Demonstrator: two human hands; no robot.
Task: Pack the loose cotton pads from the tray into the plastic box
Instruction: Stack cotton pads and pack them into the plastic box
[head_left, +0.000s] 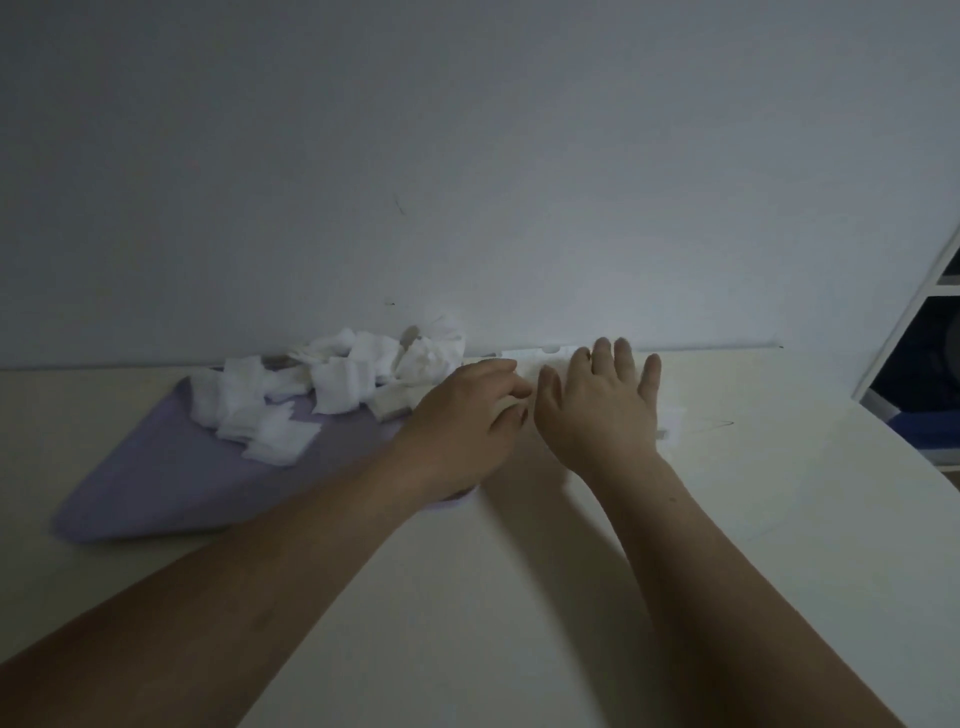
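Lavender tray (171, 483) lay on the pale counter (519, 597), left of centre; loose cotton pads (337, 384) were heaped at its far end, near the wall (467, 156); plastic box (535, 357) sat just right of the tray against the wall, mostly hidden. Left hand (467, 415) hovered at the tray's right edge, grip closed, fingers curled round a white pad (506, 404); right hand (597, 410) lay palm-down over the box, grip wide, fingers straight and spread, holding nothing visible.

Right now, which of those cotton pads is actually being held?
The pad pinched in the left hand, at the purple tray's right edge; all the others lie loose in the pile.
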